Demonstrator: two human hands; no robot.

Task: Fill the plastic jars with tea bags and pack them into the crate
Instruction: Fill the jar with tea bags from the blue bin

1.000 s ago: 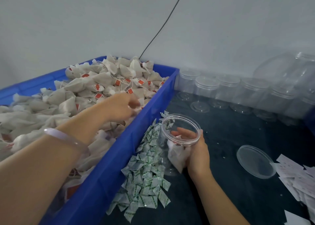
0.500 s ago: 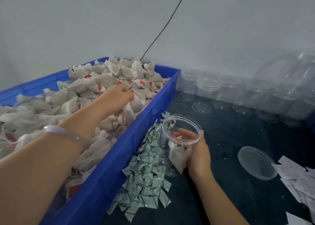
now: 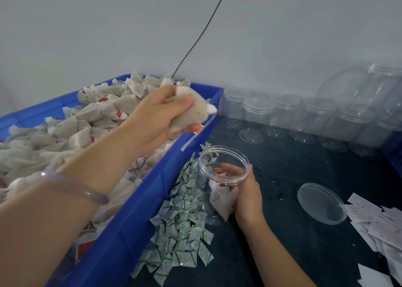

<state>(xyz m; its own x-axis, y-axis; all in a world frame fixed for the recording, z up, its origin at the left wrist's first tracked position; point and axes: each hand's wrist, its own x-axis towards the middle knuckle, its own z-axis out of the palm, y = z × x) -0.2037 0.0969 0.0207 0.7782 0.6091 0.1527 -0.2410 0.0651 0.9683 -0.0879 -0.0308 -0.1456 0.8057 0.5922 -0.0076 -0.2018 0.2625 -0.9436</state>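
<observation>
Clock directions are from the open jar.

- Dark tabletop (image 3: pixel 282 210) carries everything.
- Large blue plastic bin (image 3: pixel 139 217) at 9 to 10 o'clock, its long wall just beside the jar. I think that is deliberate, to keep the reach short.
- Heap of beige paper tea bags with red tags (image 3: pixel 71 130) fills the bin. This is the stock.
- Row of empty clear plastic jars (image 3: pixel 285 115) at 1 o'clock against the wall, queued out of the work zone.
- Pile of small white sachets with green print (image 3: pixel 182 232) at 7 o'clock, against the bin wall. Probably one goes in each jar.
- White paper slips (image 3: pixel 380 221) at 4 o'clock, near the table edge.
- Open clear plastic jar (image 3: pixel 214 199) has its mouth up and facing the bin. A few tea bags sit low inside, so filling has barely started.
- Its round clear plastic lid (image 3: pixel 322 203) lies at 3 to 4 o'clock, clear of the drop path.
- Hands are well apart. The right hand (image 3: pixel 248 195) is wrapped round the jar wall, steadying it as the target.
- The left hand (image 3: pixel 156 117) is at 11 o'clock above the bin rim, fingers curled on a picked tea bag (image 3: pixel 193 115). It could be more than one bag, I can't tell.
- Next step, I think: carry the bag over the rim and drop it in the mouth. The risk is it landing among the sachets.
- Clear bangle (image 3: pixel 74 187) on the left wrist.
</observation>
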